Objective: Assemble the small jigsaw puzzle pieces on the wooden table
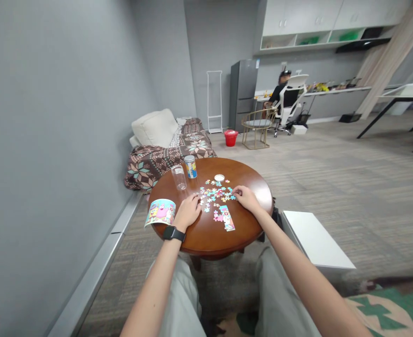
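On the round wooden table [210, 241], loose jigsaw puzzle pieces [217, 193] lie scattered between my hands. My left hand [188, 210] wears a dark watch and rests on the tabletop, its fingers stretched toward the left edge of the pieces. At the right edge of the pile, the thumb and fingers of my right hand [246, 197] pinch together at a small teal puzzle piece [233, 197]. Nearer to me lies a joined puzzle section [227, 219], with a few pink pieces attached or touching at its left. A colourful reference picture sheet [161, 211] curls over the table's left edge.
A clear plastic cylinder [179, 178] and a printed tin [190, 167] stand at the back left. A round lid [219, 178] lies behind the pieces. A white box [317, 236] is right of the table, a covered sofa [171, 145] behind. A person [278, 93] sits far off.
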